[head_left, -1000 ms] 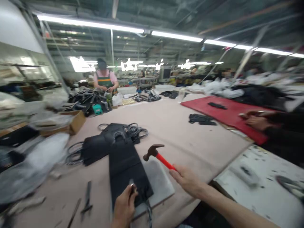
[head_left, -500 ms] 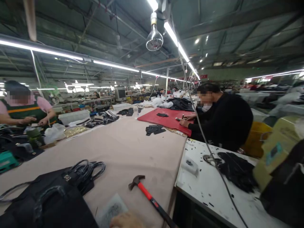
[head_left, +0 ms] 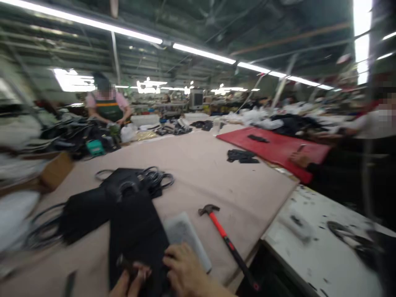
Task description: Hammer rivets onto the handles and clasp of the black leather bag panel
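At the bottom of the view my left hand [head_left: 131,282] is closed in a pinch around a small dark thing with a dull metallic end; blur hides its kind. Under it lies a long black fabric panel [head_left: 136,231]. My right hand [head_left: 187,268] rests at the panel's right edge and over a translucent slab [head_left: 188,235], its fingers slightly bent and apart with nothing seen in them. A claw hammer [head_left: 227,241] with a red and black handle lies on the table to the right, untouched. Black pieces with looped handles [head_left: 157,177] lie beyond my hands.
The pale table covering [head_left: 192,165] stretches ahead. A red mat [head_left: 272,144] with a co-worker's hand [head_left: 300,159] is at the right, and a white table [head_left: 315,231] strewn with black scraps adjoins. Another person [head_left: 108,107] stands at far left. A cardboard box [head_left: 57,169] is nearer.
My view has swung left and down. Both my hands now show over the black panel; earlier only one blurred hand showed by the slab. The hammer still lies on the table.
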